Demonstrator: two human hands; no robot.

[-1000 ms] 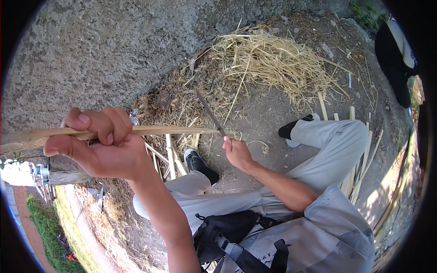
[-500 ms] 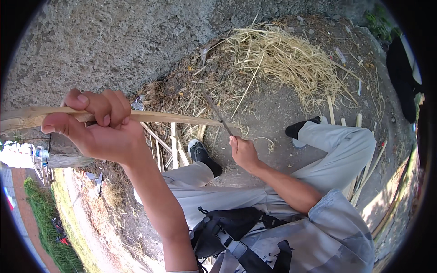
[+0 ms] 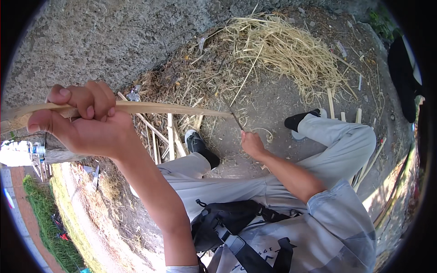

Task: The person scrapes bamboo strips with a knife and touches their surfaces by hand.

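Note:
A long, pale strip of split bamboo [image 3: 168, 108] stretches from the left rim toward the middle, narrowing at its right end. My left hand [image 3: 93, 129] is closed around it, thumb below and fingers curled over the top. Lower and to the right, my right hand [image 3: 253, 145] grips a slim dark knife [image 3: 236, 119] by its lower end. The blade slants up and left, crossing the strip's narrow tip. Whether the edge bites into the bamboo cannot be made out.
A heap of thin shavings [image 3: 291, 50] lies on the ground ahead. Flat strips [image 3: 171, 136] rest by my left shoe [image 3: 196, 143], and others [image 3: 331, 102] beyond my right foot. A rough concrete surface [image 3: 114, 41] fills the far left. A black bag [image 3: 232, 220] hangs at my waist.
My left hand and the bamboo strip have shifted left. My right hand has moved slightly right and farther away with the knife, whose blade now crosses at the strip's tip.

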